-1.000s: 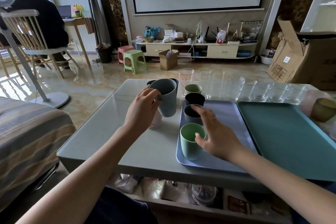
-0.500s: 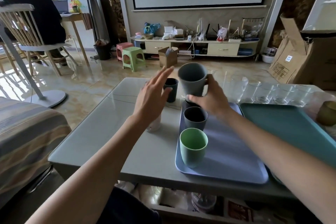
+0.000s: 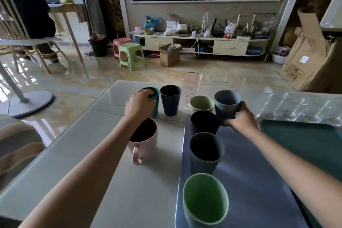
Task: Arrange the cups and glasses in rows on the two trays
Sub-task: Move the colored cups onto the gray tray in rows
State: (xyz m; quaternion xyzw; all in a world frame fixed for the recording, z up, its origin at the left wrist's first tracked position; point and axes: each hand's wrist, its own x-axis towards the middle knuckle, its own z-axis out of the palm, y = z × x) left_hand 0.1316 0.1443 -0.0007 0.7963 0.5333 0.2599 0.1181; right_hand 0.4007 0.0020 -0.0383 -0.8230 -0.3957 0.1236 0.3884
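Head view: my right hand (image 3: 240, 118) grips the grey-blue ribbed cup (image 3: 227, 103), centre-right, at the purple tray (image 3: 259, 181) far end. Left hand (image 3: 139, 104) closes on the teal cup (image 3: 154, 102), centre. Risk: my left forearm clips the pink mug (image 3: 143, 140) below it; the ribbed cup could knock the black cup (image 3: 204, 123) beside it.

Both bare arms reach forward.
The left hand (image 3: 139, 103) is curled palm-down, fingers hooked over a cup rim; the right hand (image 3: 239, 117) is wrapped sideways in a closed grip, thumb on top.
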